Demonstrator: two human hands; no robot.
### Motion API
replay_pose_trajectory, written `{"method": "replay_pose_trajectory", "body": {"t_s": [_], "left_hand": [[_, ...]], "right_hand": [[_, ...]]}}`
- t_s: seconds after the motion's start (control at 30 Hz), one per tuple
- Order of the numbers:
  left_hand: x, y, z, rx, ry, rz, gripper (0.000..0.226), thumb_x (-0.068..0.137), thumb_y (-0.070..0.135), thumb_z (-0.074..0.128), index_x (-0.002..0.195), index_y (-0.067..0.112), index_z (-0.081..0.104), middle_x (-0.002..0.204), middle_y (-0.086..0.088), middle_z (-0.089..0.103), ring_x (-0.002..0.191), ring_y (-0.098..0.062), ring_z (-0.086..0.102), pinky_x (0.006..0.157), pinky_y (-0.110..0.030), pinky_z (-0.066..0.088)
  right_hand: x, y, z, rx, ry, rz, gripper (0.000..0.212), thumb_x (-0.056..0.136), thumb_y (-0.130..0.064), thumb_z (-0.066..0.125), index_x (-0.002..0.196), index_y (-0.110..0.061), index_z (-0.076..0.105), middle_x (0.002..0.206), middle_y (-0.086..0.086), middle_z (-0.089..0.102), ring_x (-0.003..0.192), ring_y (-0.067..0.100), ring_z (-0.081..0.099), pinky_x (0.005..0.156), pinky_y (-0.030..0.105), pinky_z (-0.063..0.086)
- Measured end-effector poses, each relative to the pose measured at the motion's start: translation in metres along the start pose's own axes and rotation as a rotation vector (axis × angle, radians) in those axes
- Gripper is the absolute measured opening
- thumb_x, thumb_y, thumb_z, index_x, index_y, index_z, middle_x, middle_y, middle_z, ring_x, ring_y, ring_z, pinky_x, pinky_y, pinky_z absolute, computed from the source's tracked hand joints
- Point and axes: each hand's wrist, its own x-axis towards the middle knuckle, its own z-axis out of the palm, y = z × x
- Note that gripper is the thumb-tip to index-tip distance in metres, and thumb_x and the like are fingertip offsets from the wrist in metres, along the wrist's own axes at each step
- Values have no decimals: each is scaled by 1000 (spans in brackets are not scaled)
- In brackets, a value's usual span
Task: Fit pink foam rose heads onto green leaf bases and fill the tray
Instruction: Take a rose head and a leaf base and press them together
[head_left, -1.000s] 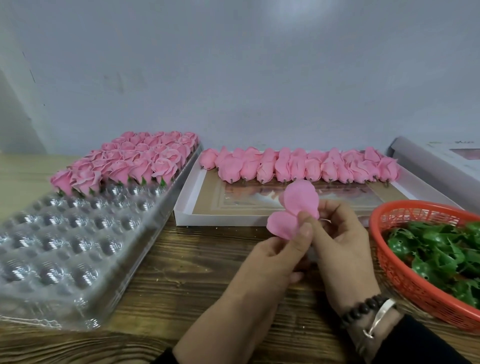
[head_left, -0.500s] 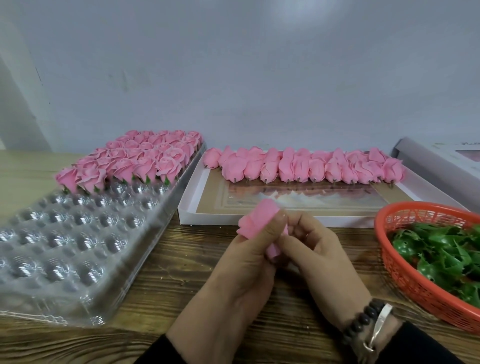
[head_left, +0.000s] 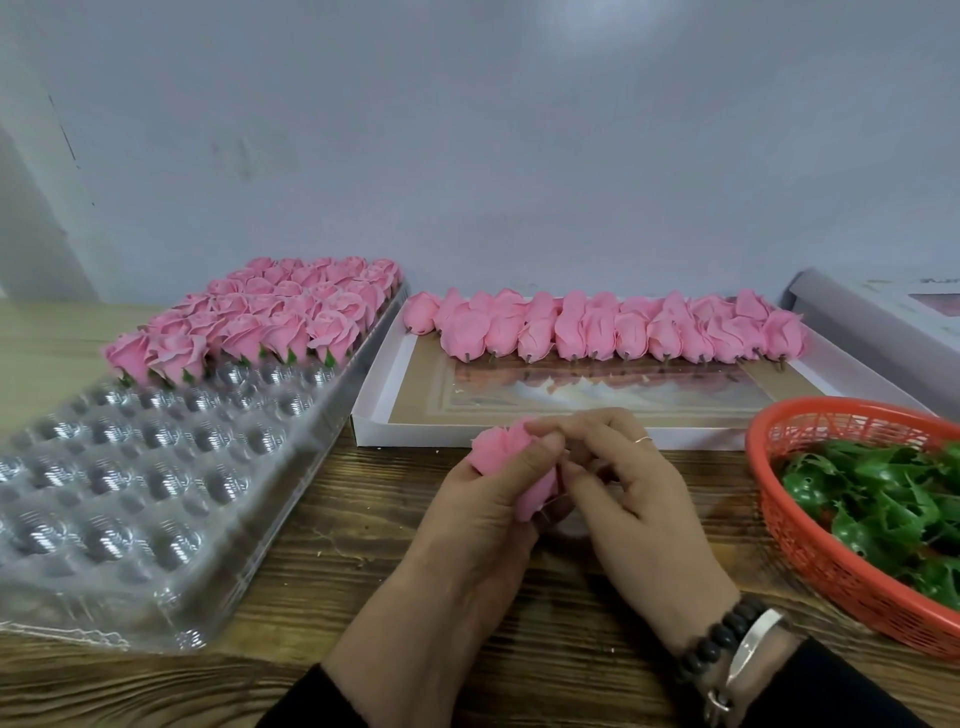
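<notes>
Centrally, over the wooden table (head_left: 322, 561), the left hand (head_left: 483, 514) grasped a pink rose head (head_left: 501, 449); the right hand (head_left: 623, 483) pinched it from the other side; the clear tray (head_left: 130, 493) lay at left, its far rows holding finished roses (head_left: 270, 317); loose rose heads (head_left: 613, 327) lined a white box (head_left: 415, 431); green leaf bases (head_left: 893, 509) filled the red basket (head_left: 810, 561).

The tray (head_left: 156, 519) lies left of my grip (head_left: 545, 467) on the bench (head_left: 415, 545), the box of rose heads (head_left: 597, 332) behind it, the basket of leaf bases (head_left: 810, 545) right.
</notes>
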Motion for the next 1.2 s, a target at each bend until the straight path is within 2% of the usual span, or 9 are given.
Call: {"method": "replay_pose_trajectory", "body": {"t_s": [0.13,0.23,0.37,0.47,0.6,0.73,0.9,1.0,1.2], "left_hand": [[2,2,-3,-24,63,-21,30,65,7,66,95,2,67,98,-18,69,90,-25,65,89,-38,48],[3,4,2,-71,106,-8,30,65,6,65,95,0,65,92,-19,68,87,-25,65,91,-41,48],[5,7,1,-144,241,55,25,56,7,67,80,4,60,62,-8,63,60,-16,62,61,-27,54],[2,8,0,-156,210,20,13,60,9,66,71,3,61,62,-9,59,63,-21,59,69,-34,53],[1,8,3,-169,162,7,12,60,7,66,48,7,67,54,-10,58,48,-20,60,53,-32,55],[2,9,1,-145,149,19,13,58,5,67,46,11,68,54,-8,59,50,-17,62,55,-32,56],[3,10,0,-115,136,37,13,58,6,66,46,11,68,53,-7,60,52,-16,63,51,-28,54],[3,9,0,-128,144,51,2,58,4,65,58,6,66,58,-9,62,54,-18,64,53,-32,57],[3,11,-2,-28,195,111,43,51,8,69,93,6,59,54,-3,58,49,-13,59,49,-24,53]], "right_hand": [[2,-2,-3,12,-90,15,54,81,16,49,101,-31,65,98,-4,52,88,-5,53,78,5,39],[-1,1,-1,-30,-15,-16,48,82,8,55,100,-36,57,96,-5,57,87,-2,54,73,4,40],[-4,6,1,-172,68,-31,22,73,-10,72,75,-23,54,77,-9,57,76,4,53,67,8,39],[-5,6,3,-303,-43,-78,20,69,-21,77,69,-21,58,71,-12,51,74,1,50,67,12,40],[-5,5,2,-387,-119,-77,22,73,-20,74,67,-32,57,67,-12,51,76,5,51,68,17,41],[-5,6,2,-359,-154,-24,24,76,-16,72,65,-31,57,67,-10,53,76,-5,51,65,5,34],[-4,6,1,-246,-190,61,25,77,-15,72,63,-30,58,65,-8,54,71,1,51,63,10,36],[-4,5,1,-190,-210,84,26,78,-13,71,62,-29,58,63,-8,53,65,3,50,61,12,36],[-4,4,1,-184,-242,84,31,79,-13,70,58,-29,54,65,-1,56,62,6,50,61,20,39]]}}
